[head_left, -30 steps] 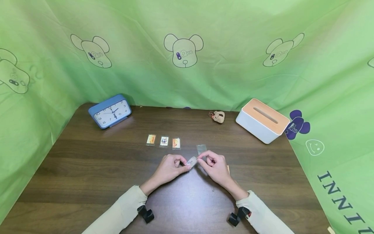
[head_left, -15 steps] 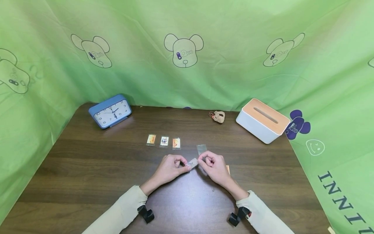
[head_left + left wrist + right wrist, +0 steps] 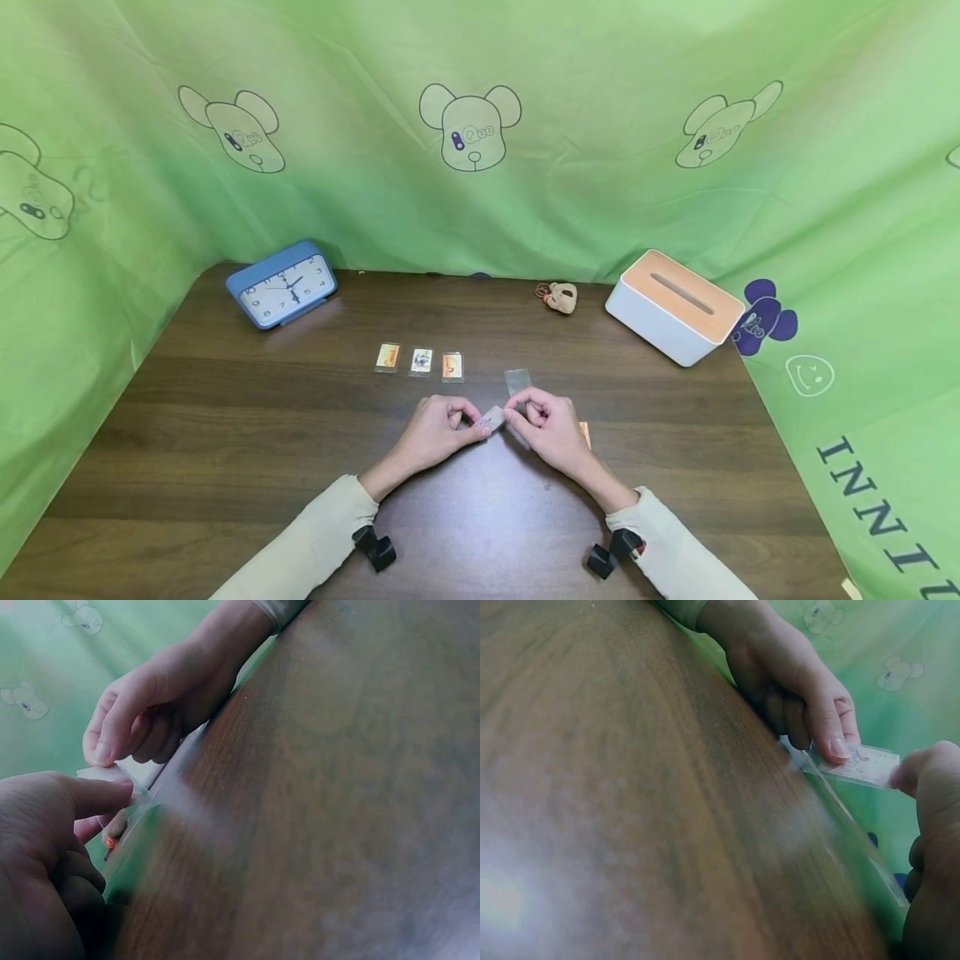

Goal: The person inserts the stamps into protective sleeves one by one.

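Note:
Over the middle of the table, my left hand (image 3: 427, 429) pinches a small clear plastic sleeve (image 3: 881, 784) between thumb and forefinger. Inside the sleeve lies a small pale card (image 3: 870, 761) with faint grey print. My right hand (image 3: 551, 425) pinches the opposite end with thumb and forefinger, its other fingers curled in. In the left wrist view the sleeve (image 3: 142, 793) tilts and its near end is covered by the left thumb. Beyond the right hand lies another clear sleeve (image 3: 517, 381), partly hidden. An orange-printed card (image 3: 585, 432) peeks out beside the right hand.
Three sleeved picture cards, with a blue-and-white one (image 3: 422, 361) in the middle, lie in a row ahead of the left hand. Farther back are a blue clock (image 3: 281, 287), a small beige pouch-like trinket (image 3: 560, 298) and a white tissue box (image 3: 660, 321) with a wood-toned lid.
The right fingertips have shifted slightly left against the card's end since half a second ago. The left hand keeps its pinch, and the things on the table lie as before.

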`<state>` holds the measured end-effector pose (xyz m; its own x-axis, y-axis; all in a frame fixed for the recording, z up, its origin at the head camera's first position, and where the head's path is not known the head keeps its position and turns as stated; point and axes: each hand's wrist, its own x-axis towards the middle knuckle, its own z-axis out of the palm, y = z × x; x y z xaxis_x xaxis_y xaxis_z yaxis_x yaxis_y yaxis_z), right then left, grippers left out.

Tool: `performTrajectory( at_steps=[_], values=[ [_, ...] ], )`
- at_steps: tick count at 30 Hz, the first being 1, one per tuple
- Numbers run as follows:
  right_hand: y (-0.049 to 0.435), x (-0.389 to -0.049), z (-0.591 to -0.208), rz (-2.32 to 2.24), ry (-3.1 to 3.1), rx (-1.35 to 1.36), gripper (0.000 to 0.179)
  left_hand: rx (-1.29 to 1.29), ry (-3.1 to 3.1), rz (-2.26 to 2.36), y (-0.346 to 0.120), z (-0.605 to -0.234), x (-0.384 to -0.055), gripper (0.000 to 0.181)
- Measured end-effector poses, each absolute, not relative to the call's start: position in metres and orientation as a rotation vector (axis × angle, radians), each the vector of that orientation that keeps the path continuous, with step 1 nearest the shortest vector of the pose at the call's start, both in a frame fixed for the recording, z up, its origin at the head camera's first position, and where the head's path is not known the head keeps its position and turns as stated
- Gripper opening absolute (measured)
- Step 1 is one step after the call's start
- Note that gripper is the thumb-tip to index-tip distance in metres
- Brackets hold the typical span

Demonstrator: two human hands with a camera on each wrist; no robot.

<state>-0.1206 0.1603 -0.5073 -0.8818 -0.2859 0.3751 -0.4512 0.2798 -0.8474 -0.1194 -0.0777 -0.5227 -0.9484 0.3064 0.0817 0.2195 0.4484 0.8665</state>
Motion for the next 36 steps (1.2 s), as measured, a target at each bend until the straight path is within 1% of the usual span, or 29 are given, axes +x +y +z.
performTrajectory(
  at_steps=[4, 10, 13, 18, 24, 31, 36],
  values=[
    [0.161, -0.122, -0.509, 1.648, -2.267, 0.754, 0.016, 0.539, 2.602, 1.613, -0.077, -0.510, -0.114, 0.014],
    [0.161, -0.121, -0.510, 1.593, -2.267, 0.769, 0.020, 0.483, 2.598, 1.578, -0.077, -0.529, -0.121, 0.013],
    [0.161, -0.120, -0.510, 1.568, -2.305, 0.769, 0.021, 0.474, 2.590, 1.572, -0.077, -0.529, -0.120, 0.013],
    [0.161, -0.119, -0.508, 1.571, -2.348, 0.783, 0.021, 0.524, 2.581, 1.604, -0.077, -0.511, -0.113, 0.015],
    [0.161, -0.119, -0.506, 1.551, -2.406, 0.803, 0.022, 0.449, 2.567, 1.527, -0.076, -0.499, -0.110, 0.014],
    [0.162, -0.120, -0.509, 1.562, -2.420, 0.840, 0.022, 0.509, 2.566, 1.565, -0.076, -0.503, -0.110, 0.014],
    [0.162, -0.121, -0.512, 1.506, -2.386, 0.860, 0.023, 0.552, 2.586, 1.592, -0.077, -0.517, -0.115, 0.014]
  ],
)
